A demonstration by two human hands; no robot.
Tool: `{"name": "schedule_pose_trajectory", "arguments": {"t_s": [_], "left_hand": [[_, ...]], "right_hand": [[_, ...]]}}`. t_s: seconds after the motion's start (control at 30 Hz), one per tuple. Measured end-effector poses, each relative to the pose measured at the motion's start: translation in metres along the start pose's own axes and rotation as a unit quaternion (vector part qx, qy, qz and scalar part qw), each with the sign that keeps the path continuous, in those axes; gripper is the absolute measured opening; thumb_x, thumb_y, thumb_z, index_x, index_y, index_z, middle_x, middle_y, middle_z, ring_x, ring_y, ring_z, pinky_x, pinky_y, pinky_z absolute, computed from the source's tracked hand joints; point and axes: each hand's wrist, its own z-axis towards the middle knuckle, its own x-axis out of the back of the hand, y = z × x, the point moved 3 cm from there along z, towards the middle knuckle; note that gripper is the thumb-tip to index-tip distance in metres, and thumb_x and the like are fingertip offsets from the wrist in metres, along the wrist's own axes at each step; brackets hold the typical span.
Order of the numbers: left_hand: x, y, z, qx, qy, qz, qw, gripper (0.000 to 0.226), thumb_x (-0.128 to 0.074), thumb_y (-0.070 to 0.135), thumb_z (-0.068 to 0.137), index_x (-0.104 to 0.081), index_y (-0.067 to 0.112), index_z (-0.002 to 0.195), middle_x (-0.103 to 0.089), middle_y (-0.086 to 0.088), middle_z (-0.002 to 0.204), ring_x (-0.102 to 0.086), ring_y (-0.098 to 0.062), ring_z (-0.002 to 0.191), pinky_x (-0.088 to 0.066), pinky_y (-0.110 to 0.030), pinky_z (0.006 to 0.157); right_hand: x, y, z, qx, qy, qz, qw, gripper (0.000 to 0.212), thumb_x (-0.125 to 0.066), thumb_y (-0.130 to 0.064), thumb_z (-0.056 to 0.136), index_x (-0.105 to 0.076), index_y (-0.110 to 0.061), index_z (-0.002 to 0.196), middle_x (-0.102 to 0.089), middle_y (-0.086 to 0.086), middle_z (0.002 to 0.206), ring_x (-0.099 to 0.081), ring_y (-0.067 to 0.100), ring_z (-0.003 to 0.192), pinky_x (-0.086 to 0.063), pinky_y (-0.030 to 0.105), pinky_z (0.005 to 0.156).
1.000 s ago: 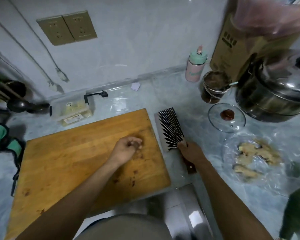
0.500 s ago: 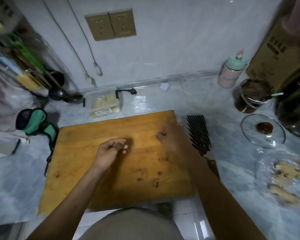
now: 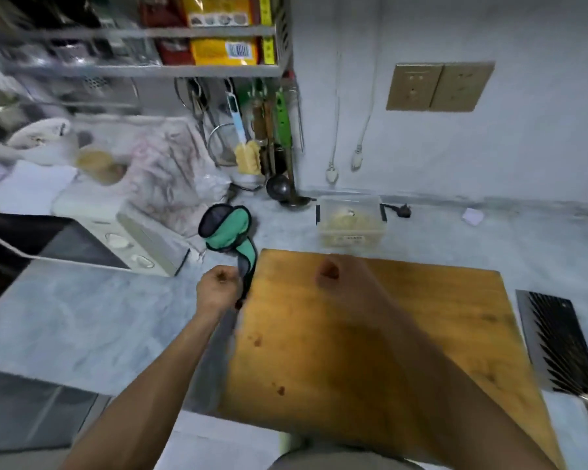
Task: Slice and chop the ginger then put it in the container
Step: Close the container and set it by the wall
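View swung left since earlier frame | left hand [image 3: 218, 290] fisted beside cutting board [image 3: 421, 334] | right hand [image 3: 340, 276] blurred, grip unclear | cleaver [image 3: 554, 340] cut off

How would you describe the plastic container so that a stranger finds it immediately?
Start at the wooden cutting board on the grey counter. Just beyond its far edge, near the wall, sits the clear plastic container. Black side clips and pale yellowish contents set it apart from the dark ladle to its left.
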Motion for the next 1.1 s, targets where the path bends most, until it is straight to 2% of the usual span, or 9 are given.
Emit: {"name": "schedule_pose_trajectory", "arguments": {"t_s": [0.13, 0.23, 0.37, 0.53, 0.7, 0.77, 0.9, 1.0, 1.1], "left_hand": [[0.003, 0.000, 0.067, -0.091, -0.057, 0.042, 0.993, 0.057, -0.064, 0.014, 0.076, -0.053, 0.010, 0.131, -0.057, -0.027, 0.126, -0.058, -0.031, 0.106, -0.047, -0.040, 0.089], [-0.010, -0.005, 0.114, -0.132, -0.129, 0.277, 0.943, 0.053, -0.064, 0.019, 0.087, -0.055, 0.032, 0.137, -0.012, -0.018, 0.162, -0.018, -0.037, 0.145, -0.032, -0.046, 0.114], [-0.023, -0.006, 0.136, -0.188, -0.136, 0.407, 0.884, 0.053, -0.061, 0.023, 0.088, -0.052, 0.033, 0.139, -0.036, -0.017, 0.147, -0.021, -0.041, 0.141, -0.024, -0.047, 0.116], [-0.014, -0.003, 0.131, -0.199, -0.060, 0.208, 0.956, 0.023, -0.056, -0.008, 0.076, -0.066, 0.005, 0.091, -0.056, -0.017, 0.102, -0.059, -0.037, 0.092, -0.045, -0.032, 0.072], [0.019, 0.030, 0.075, -0.268, 0.002, -0.049, 0.962, 0.032, -0.059, -0.016, 0.078, -0.061, 0.016, 0.075, -0.064, -0.005, 0.085, -0.059, -0.019, 0.081, -0.048, -0.022, 0.072], [0.032, 0.044, 0.045, -0.215, -0.042, -0.188, 0.957, 0.033, -0.062, -0.013, 0.084, -0.061, 0.019, 0.076, -0.064, 0.000, 0.083, -0.062, -0.013, 0.078, -0.050, -0.018, 0.072], [0.021, 0.042, -0.021, 0.029, -0.139, -0.438, 0.888, 0.022, -0.055, -0.006, 0.093, -0.061, 0.013, 0.083, -0.064, -0.002, 0.078, -0.060, -0.015, 0.069, -0.051, -0.023, 0.058], [-0.010, 0.016, -0.065, 0.167, -0.200, -0.427, 0.866, 0.018, -0.051, 0.003, 0.099, -0.065, 0.011, 0.093, -0.070, -0.009, 0.091, -0.068, -0.019, 0.080, -0.054, -0.026, 0.061], [-0.025, -0.027, -0.086, 0.113, -0.181, -0.217, 0.953, 0.021, -0.057, -0.001, 0.094, -0.071, 0.015, 0.089, -0.072, -0.004, 0.096, -0.068, -0.021, 0.096, -0.053, -0.020, 0.071]], "right_hand": [[-0.016, -0.012, 0.007, -0.039, 0.024, 0.020, 0.999, 0.007, -0.066, -0.027, 0.096, -0.068, -0.022, 0.091, -0.069, -0.005, 0.086, -0.066, 0.009, 0.079, -0.056, 0.025, 0.074], [-0.019, -0.018, 0.009, -0.062, 0.044, 0.005, 0.997, 0.014, -0.065, -0.029, 0.096, -0.068, -0.018, 0.089, -0.070, 0.000, 0.083, -0.067, 0.014, 0.077, -0.055, 0.030, 0.073], [-0.021, -0.022, 0.009, -0.095, 0.055, -0.017, 0.994, 0.020, -0.065, -0.027, 0.096, -0.069, -0.011, 0.086, -0.069, 0.002, 0.080, -0.065, 0.016, 0.075, -0.046, 0.024, 0.063], [-0.029, -0.016, 0.008, -0.116, 0.065, -0.006, 0.991, 0.024, -0.066, -0.023, 0.096, -0.061, -0.006, 0.080, -0.065, 0.008, 0.074, -0.057, 0.016, 0.067, -0.039, 0.024, 0.057], [-0.036, -0.014, 0.006, -0.119, 0.096, 0.047, 0.987, 0.021, -0.068, -0.028, 0.095, -0.060, -0.022, 0.076, -0.060, -0.004, 0.074, -0.054, 0.011, 0.069, -0.041, 0.021, 0.061], [-0.036, -0.018, 0.003, -0.122, 0.108, 0.084, 0.983, 0.011, -0.069, -0.036, 0.094, -0.065, -0.026, 0.096, -0.066, -0.007, 0.092, -0.062, 0.011, 0.084, -0.050, 0.021, 0.071], [-0.046, -0.028, -0.004, -0.140, 0.047, 0.310, 0.939, 0.063, -0.064, -0.067, 0.084, -0.044, -0.042, 0.139, -0.056, -0.022, 0.125, -0.059, 0.008, 0.115, -0.058, 0.040, 0.091], [-0.063, -0.021, -0.007, -0.141, 0.027, 0.323, 0.936, 0.054, -0.069, -0.067, 0.081, -0.054, -0.041, 0.126, -0.062, -0.012, 0.124, -0.060, 0.015, 0.119, -0.054, 0.032, 0.096], [-0.083, -0.003, -0.019, -0.092, 0.045, 0.095, 0.990, 0.061, -0.071, -0.034, 0.093, -0.044, -0.020, 0.146, -0.057, 0.001, 0.131, -0.056, 0.022, 0.122, -0.046, 0.014, 0.080]]}}
